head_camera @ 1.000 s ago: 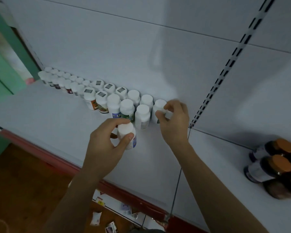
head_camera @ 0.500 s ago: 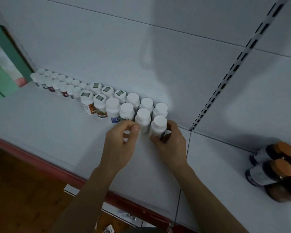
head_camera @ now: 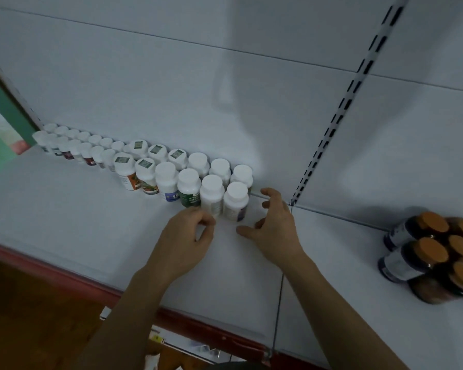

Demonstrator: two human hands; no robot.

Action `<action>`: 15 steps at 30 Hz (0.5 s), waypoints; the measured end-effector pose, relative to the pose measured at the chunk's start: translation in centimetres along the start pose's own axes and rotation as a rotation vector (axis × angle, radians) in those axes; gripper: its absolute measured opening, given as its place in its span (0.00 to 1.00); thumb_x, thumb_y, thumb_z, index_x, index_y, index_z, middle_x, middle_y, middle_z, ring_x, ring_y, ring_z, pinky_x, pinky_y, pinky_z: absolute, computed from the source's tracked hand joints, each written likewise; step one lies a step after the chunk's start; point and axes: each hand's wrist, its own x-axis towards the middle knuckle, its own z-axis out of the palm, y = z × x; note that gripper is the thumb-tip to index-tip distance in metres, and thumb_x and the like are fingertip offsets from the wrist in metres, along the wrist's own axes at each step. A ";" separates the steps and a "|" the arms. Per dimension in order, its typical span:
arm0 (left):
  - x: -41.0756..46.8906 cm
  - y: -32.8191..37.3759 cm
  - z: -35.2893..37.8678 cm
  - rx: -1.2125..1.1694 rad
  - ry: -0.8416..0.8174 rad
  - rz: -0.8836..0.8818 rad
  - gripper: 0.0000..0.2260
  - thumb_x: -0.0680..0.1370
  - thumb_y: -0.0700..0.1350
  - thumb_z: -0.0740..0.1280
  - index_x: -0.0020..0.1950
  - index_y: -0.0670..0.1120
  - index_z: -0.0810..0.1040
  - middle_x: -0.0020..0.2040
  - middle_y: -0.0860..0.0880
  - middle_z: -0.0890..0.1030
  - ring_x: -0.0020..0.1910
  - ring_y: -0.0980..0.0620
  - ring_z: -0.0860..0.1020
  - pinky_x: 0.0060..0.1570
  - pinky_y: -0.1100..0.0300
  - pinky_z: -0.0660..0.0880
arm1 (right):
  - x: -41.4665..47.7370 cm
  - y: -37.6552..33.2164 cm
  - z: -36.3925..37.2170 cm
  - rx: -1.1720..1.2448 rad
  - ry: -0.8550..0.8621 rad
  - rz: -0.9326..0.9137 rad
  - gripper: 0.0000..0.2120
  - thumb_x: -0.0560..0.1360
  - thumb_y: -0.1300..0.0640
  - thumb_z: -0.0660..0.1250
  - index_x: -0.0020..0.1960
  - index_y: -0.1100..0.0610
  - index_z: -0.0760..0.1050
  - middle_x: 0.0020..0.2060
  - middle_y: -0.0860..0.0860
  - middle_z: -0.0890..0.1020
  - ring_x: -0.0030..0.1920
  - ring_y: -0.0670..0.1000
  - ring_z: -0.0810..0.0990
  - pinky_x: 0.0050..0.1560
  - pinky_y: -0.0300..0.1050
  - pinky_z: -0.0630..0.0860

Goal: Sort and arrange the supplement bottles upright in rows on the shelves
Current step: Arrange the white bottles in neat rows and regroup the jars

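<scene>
Two rows of upright white-capped supplement bottles (head_camera: 167,177) run along the back of the white shelf (head_camera: 64,214), from far left to the middle. The front row ends in a white bottle (head_camera: 211,194) and, at the very end, another white bottle (head_camera: 235,201) with a purple label. My left hand (head_camera: 187,244) hovers just in front of the front row, fingertips pinched together, holding nothing. My right hand (head_camera: 274,225) sits just right of the end bottle, fingers spread, apart from it.
A cluster of dark bottles with orange caps (head_camera: 428,252) lies on the shelf at the right. A slotted upright rail (head_camera: 340,113) divides the back panel. The shelf's red front edge (head_camera: 91,287) runs below, with wooden floor (head_camera: 24,329) underneath.
Both hands set their bottles at the right end of the rows, then let go and drew back slightly. The front row is one bottle longer than a second ago.
</scene>
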 end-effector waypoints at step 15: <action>3.9 16.3 4.3 -0.033 -0.212 0.424 0.05 0.79 0.45 0.69 0.54 0.53 0.80 0.46 0.61 0.77 0.45 0.56 0.77 0.41 0.66 0.72 | -7.3 6.6 -25.3 -0.547 0.416 0.149 0.14 0.79 0.58 0.65 0.64 0.51 0.76 0.59 0.54 0.77 0.57 0.58 0.76 0.56 0.51 0.74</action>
